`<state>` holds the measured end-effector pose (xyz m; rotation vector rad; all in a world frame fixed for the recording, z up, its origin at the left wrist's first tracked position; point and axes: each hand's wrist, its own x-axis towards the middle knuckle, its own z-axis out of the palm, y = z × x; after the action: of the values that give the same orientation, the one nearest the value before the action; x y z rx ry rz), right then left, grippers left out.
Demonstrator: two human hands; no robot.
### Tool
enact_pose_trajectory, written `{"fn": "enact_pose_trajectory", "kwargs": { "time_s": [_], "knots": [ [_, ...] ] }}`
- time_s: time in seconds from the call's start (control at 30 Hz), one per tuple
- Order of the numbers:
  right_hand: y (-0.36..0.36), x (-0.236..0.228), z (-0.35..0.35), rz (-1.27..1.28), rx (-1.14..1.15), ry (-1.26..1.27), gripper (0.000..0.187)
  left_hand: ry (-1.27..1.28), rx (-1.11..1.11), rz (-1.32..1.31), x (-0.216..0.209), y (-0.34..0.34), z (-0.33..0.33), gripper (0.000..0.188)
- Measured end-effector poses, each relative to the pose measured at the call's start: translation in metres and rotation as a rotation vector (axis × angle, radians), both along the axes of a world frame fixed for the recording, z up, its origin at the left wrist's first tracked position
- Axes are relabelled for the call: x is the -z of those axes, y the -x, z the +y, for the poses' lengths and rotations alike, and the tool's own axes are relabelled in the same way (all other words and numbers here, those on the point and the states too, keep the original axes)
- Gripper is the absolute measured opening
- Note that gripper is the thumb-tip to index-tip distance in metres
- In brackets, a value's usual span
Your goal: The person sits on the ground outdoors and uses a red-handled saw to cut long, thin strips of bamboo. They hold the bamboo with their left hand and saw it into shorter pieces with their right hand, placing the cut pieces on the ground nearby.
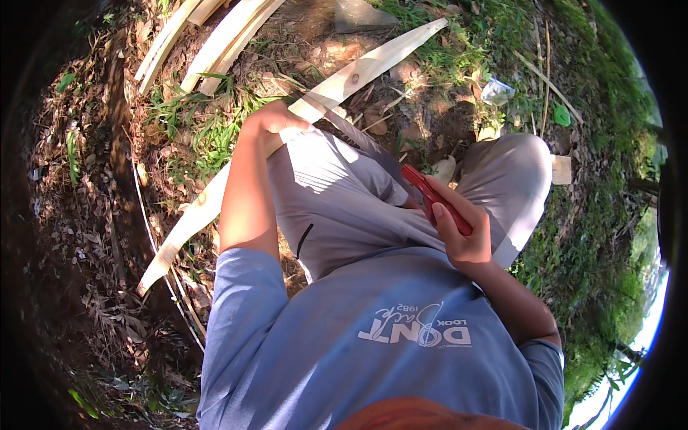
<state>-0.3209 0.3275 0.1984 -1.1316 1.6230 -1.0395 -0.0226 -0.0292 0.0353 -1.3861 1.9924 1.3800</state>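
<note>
A long, pale wooden plank (362, 72) slants from my lower left to the upper right, passing beside my left thigh. My left hand (278, 120) is closed on its middle, pressing it near my knee; the fingertips are partly hidden. In my right hand (466, 229) is the red handle of a handsaw (416, 180), with the fingers wrapped around it. Its grey blade runs up and left over my lap, and the far end meets the plank's edge just right of my left hand. I cannot make out its teeth.
Several pale wooden strips (229, 43) lie at the upper left. A crumpled clear plastic wrapper (496, 92) and a green scrap (561, 115) are on the ground at the right, near thin sticks (548, 82). A small wood block (561, 170) sits by my right knee. Leaves and grass surround me.
</note>
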Motion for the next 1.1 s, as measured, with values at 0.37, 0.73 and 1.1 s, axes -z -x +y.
{"fn": "enact_pose_trajectory", "kwargs": {
  "time_s": [0.37,0.73,1.1],
  "knots": [
    [-0.067,0.091,-0.108,-0.181,0.071,0.053,0.040,0.078,0.032,-0.062,-0.012,0.008,0.007,0.063],
    [-0.010,0.004,-0.010,-0.086,0.040,-0.077,0.041,-0.029,-0.056,0.019,-0.010,0.009,0.011,0.053],
    [-0.045,0.082,-0.078,-0.169,0.059,0.010,0.040,-0.007,-0.051,0.035,0.010,-0.008,0.005,0.061]
  ]
}}
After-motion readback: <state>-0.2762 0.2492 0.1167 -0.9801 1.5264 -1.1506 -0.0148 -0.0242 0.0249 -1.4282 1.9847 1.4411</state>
